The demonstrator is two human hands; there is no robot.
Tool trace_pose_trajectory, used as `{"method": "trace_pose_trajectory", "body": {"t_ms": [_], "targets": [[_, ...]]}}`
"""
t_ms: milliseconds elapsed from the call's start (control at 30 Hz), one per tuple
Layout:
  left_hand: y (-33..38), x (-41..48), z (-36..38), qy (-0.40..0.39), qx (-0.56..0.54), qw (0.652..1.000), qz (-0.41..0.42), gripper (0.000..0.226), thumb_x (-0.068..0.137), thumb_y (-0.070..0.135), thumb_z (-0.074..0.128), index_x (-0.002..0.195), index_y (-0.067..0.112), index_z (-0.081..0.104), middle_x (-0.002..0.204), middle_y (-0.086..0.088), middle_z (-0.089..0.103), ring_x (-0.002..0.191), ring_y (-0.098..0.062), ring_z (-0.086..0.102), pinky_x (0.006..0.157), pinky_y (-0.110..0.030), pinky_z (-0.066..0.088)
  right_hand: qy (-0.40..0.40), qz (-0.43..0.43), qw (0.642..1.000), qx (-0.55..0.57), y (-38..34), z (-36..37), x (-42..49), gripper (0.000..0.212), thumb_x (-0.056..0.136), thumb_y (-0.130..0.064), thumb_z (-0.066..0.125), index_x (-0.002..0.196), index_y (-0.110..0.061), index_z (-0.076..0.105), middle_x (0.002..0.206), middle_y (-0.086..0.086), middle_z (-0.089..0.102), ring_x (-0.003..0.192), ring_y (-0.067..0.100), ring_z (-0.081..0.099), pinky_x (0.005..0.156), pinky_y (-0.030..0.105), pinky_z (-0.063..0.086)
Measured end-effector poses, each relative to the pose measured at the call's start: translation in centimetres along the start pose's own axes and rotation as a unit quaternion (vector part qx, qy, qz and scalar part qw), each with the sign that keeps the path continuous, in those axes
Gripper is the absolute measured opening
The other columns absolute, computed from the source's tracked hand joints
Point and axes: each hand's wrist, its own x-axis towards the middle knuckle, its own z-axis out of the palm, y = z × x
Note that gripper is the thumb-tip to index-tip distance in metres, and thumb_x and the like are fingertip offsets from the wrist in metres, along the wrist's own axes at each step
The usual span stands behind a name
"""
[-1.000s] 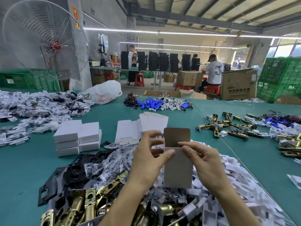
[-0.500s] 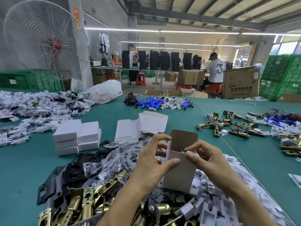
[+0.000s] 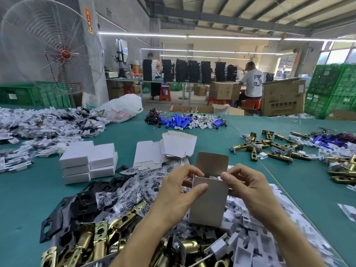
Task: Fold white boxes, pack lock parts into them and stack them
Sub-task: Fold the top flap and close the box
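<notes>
Gripped at its left edge by the left hand [image 3: 177, 191], thumb across the front, and pinched at its right top corner by the right hand [image 3: 248, 186], the white box [image 3: 210, 207] is held upright over the lock parts [image 3: 100, 234], mouth upward, lid flap [image 3: 212, 163] raised on the far side.

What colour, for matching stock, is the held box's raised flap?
The box flap is greyish brown; head view.
</notes>
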Motion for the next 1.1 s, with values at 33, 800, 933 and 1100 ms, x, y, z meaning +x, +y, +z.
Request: {"method": "trace_pose_trajectory", "body": {"t_ms": [33,800,933,1100], "targets": [[0.0,0.0,0.0,-0.001,0.001,1.0,-0.003,0.016,0.09,0.035,0.072,0.094,0.044,0.061,0.107,0.017,0.063,0.094,-0.002,0.064,0.075,-0.028,0.059,-0.008,0.001,1.0,0.0,0.1,-0.1,0.0,0.021,0.078,-0.034,0.067,0.075,-0.014,0.069,0.076,0.006,0.07,0.072,0.016,0.067,0.069,0.028,0.058],[0.2,0.0,-0.2,0.033,-0.121,0.991,-0.042,0.025,0.083,0.035,0.077,0.097,0.046,0.059,0.099,0.009,0.075,0.091,-0.01,0.073,0.077,-0.025,0.058,0.038,-0.056,0.997,-0.048,-1.0,0.7,-0.1,0.032,0.071,-0.036,0.072,0.095,-0.015,0.076,0.093,0.003,0.077,0.09,0.02,0.073,0.086,0.045,0.059],[0.1,0.0,-0.3,0.035,-0.115,0.991,-0.056,0.042,0.084,0.025,0.08,0.103,0.049,0.052,0.097,0.015,0.074,0.09,-0.011,0.074,0.082,-0.031,0.06,0.05,-0.058,0.995,-0.059,-0.8,0.6,0.0,0.014,0.078,-0.018,0.074,0.092,-0.017,0.076,0.091,0.002,0.077,0.086,0.021,0.073,0.082,0.045,0.06],[0.3,0.0,-0.2,0.029,-0.112,0.992,-0.044,0.041,0.085,0.022,0.079,0.106,0.051,0.057,0.104,0.002,0.074,0.09,-0.014,0.074,0.08,-0.03,0.06,0.043,-0.055,0.994,-0.089,-1.0,0.4,0.1,0.015,0.082,-0.006,0.075,0.082,-0.021,0.076,0.088,0.003,0.076,0.084,0.024,0.072,0.08,0.052,0.058]]}}
